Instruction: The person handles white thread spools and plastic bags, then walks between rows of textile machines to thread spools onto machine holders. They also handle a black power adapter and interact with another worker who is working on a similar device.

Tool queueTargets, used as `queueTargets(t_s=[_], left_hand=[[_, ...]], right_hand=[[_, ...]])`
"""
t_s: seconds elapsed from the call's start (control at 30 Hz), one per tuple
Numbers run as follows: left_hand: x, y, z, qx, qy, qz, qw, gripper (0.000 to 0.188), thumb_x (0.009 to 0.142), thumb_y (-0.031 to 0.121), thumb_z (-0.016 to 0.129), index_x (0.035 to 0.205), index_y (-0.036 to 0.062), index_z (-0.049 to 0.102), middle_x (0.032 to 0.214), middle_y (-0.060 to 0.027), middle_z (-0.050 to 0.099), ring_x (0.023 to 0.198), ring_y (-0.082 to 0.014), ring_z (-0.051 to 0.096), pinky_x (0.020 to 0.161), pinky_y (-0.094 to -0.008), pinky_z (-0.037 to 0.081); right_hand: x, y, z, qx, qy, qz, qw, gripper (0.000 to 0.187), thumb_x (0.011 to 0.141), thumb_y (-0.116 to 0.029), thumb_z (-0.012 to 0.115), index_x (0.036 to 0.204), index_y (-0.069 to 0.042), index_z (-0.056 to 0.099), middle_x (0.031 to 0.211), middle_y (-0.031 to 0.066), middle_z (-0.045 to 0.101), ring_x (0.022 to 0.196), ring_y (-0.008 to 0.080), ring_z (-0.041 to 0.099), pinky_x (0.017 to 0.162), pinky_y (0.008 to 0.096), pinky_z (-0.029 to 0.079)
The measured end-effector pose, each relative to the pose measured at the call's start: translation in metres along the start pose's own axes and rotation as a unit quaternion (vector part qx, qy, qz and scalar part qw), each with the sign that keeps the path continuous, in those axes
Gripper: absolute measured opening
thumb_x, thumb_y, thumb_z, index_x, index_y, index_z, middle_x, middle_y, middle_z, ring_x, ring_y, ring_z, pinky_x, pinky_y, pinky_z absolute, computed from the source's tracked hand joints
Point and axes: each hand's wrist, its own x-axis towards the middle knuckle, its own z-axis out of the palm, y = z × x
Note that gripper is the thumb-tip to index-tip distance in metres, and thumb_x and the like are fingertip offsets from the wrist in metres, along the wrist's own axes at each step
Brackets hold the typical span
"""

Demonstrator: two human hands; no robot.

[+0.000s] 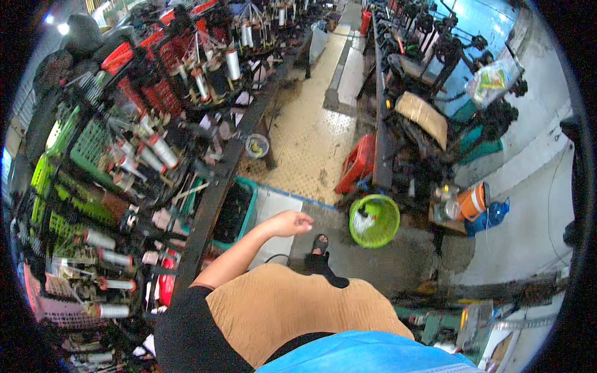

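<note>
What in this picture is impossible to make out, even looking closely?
In the head view:
Right hand: out of sight, so its position cannot be told.
Left hand: curled and blurred; its palm is turned out of sight.
Lime-green basket: blur obscures what the white item inside is.
Teal crate: darkness hides its contents.

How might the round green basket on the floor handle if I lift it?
The green basket looks like plastic, so it's probably light and slightly flexible. Its round form might swivel when pushed. The white item inside lies off-centre, so may slide if tipped.
</note>
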Motion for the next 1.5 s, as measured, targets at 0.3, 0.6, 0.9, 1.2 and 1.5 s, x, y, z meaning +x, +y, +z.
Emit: queueTargets(t_s=[0.3, 0.6, 0.9, 1.2, 1.5], left_hand=[[0.182, -0.026, -0.166, 0.002, 0.156, -0.095, 0.983, 0.023, 0.085, 0.023, 0.067, 0.103, 0.0081, 0.070, 0.078, -0.0097, 0.069, 0.074, -0.0180, 0.066, 0.068, -0.0333, 0.051], [0.351, -0.066, -0.352, -0.079, 0.345, -0.095, 0.930, 0.025, 0.093, 0.029, 0.063, 0.089, 0.0048, 0.068, 0.060, 0.0030, 0.057, 0.049, -0.0052, 0.049, 0.046, -0.0247, 0.040], [0.543, 0.017, -0.618, -0.265, 0.358, 0.372, 0.815, 0.021, 0.097, 0.018, 0.046, 0.090, 0.0017, 0.057, 0.072, -0.0039, 0.056, 0.066, -0.0154, 0.050, 0.068, -0.0346, 0.047], [0.709, 0.085, -0.763, -0.394, 0.204, 0.747, 0.496, 0.028, 0.083, 0.013, 0.067, 0.110, 0.0109, 0.061, 0.115, -0.0029, 0.057, 0.113, -0.0201, 0.047, 0.085, -0.0400, 0.048], [0.956, 0.089, -0.901, -0.379, 0.124, 0.752, 0.524, 0.029, 0.082, 0.008, 0.065, 0.111, 0.0080, 0.061, 0.117, -0.0043, 0.057, 0.117, -0.0199, 0.046, 0.082, -0.0403, 0.052]], right_hand=[[0.187, -0.245, -0.091, -0.061, -0.106, -0.200, 0.972, 0.037, 0.097, -0.032, 0.045, 0.097, 0.000, 0.064, 0.088, 0.0230, 0.064, 0.081, 0.0368, 0.063, 0.071, 0.0443, 0.050], [0.431, -0.729, -0.233, 0.145, 0.036, -0.477, 0.866, 0.035, 0.093, -0.032, 0.052, 0.093, 0.002, 0.061, 0.092, 0.0264, 0.063, 0.086, 0.0426, 0.062, 0.072, 0.0444, 0.049], [0.591, -0.742, -0.169, -0.016, -0.094, -0.333, 0.938, 0.031, 0.088, -0.029, 0.051, 0.093, -0.002, 0.065, 0.098, 0.0271, 0.064, 0.095, 0.0421, 0.062, 0.078, 0.0481, 0.049], [0.738, -0.813, -0.224, -0.062, -0.142, -0.104, 0.982, 0.032, 0.088, -0.030, 0.050, 0.093, -0.002, 0.064, 0.100, 0.0280, 0.063, 0.097, 0.0425, 0.061, 0.080, 0.0481, 0.048], [0.993, -1.149, -0.421, 0.033, 0.023, -0.282, 0.959, 0.035, 0.087, -0.033, 0.051, 0.091, 0.001, 0.061, 0.097, 0.0295, 0.061, 0.095, 0.0445, 0.059, 0.080, 0.0482, 0.047]])
